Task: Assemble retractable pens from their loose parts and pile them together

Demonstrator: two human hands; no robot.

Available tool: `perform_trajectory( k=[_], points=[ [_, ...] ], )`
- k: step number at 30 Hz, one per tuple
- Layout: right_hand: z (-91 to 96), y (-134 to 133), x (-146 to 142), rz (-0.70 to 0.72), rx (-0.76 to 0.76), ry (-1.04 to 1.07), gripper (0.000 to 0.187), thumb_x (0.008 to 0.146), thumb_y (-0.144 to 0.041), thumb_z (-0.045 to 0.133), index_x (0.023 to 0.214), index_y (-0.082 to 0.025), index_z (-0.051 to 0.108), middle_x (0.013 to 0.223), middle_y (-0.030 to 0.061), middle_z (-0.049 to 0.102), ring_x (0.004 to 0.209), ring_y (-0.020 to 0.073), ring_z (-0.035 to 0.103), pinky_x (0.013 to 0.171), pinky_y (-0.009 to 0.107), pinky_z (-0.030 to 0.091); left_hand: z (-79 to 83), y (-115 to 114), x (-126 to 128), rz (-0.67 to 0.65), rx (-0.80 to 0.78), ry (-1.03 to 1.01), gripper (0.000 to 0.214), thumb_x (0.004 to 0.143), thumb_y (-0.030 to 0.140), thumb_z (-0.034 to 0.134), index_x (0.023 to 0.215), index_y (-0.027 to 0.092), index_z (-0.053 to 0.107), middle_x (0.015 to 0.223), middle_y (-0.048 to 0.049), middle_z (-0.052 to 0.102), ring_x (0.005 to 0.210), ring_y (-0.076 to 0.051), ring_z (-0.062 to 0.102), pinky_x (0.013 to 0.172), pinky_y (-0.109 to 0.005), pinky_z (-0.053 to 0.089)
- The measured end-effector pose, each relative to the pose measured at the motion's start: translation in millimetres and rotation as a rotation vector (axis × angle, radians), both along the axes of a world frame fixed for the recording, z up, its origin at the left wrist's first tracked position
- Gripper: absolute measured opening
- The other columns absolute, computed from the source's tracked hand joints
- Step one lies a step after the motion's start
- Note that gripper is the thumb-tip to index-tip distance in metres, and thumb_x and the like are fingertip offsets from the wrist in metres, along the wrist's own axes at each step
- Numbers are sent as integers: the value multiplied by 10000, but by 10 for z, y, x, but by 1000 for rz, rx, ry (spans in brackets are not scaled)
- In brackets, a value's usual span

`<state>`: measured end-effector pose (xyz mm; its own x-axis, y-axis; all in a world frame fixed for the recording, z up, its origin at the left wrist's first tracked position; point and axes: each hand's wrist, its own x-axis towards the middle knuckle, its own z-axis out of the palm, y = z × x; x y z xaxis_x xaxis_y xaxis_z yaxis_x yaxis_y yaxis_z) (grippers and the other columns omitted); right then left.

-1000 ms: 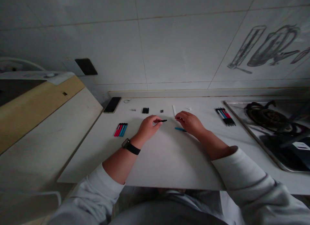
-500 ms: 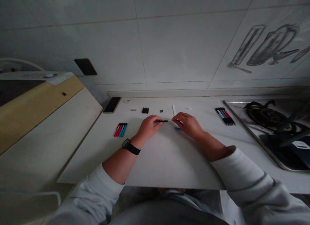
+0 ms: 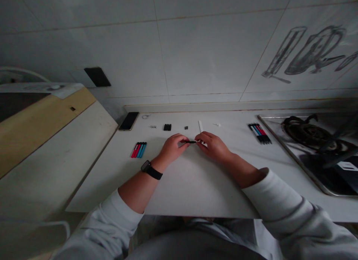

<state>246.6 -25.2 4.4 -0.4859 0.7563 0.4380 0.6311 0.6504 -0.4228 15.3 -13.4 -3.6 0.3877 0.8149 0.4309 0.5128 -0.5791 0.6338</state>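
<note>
My left hand (image 3: 171,149) pinches a small black pen part (image 3: 190,141) above the white counter (image 3: 190,181). My right hand (image 3: 213,146) has its fingers closed on a thin white piece (image 3: 198,141) held against the black part's right end. A black watch sits on my left wrist. The blue pen piece seen earlier lies hidden under my right hand.
On the counter lie red and blue pen barrels (image 3: 139,149), small black parts (image 3: 167,127), a tiny spring (image 3: 153,126), a white refill (image 3: 200,126), assembled pens (image 3: 260,133) and a phone (image 3: 128,121). A gas stove (image 3: 316,140) stands at right, a wooden board (image 3: 41,122) at left.
My right hand moved left from beside the blue piece and met the black part in my left hand, bringing a white piece to its tip. The blue piece is now covered.
</note>
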Motion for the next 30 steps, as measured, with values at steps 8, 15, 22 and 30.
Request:
perform_trajectory(
  k=[8,15,22,30],
  points=[
    [32,-115,-137,150,7,174,364,928,-156,553,1282,-234,586,1203,115,634,1161,238,609,1021,418,524,-42,-3,13,-42,-40,-31,79,869,176,745,939,206,726,945,-38,735,910,-192,693,873,-347,555],
    [90,-21,20,-135,-91,469,359,1023,-434,502,1322,-242,553,1257,120,651,1153,231,638,926,388,565,-73,53,-12,41,-93,-105,61,885,221,728,945,207,729,953,-42,752,897,-189,704,885,-357,570],
    [136,136,325,-217,-264,-117,214,946,-400,610,939,-214,716,912,58,737,775,177,659,717,275,494,-134,142,-69,156,-150,-231,86,920,249,671,982,200,702,973,-42,758,883,-167,699,858,-323,567],
    [49,119,326,-79,-296,-344,96,862,-252,689,937,-216,735,951,61,714,849,193,658,769,272,478,-131,145,-66,170,-167,-251,93,919,270,671,974,198,694,964,-39,754,882,-163,695,843,-310,558]
  ],
)
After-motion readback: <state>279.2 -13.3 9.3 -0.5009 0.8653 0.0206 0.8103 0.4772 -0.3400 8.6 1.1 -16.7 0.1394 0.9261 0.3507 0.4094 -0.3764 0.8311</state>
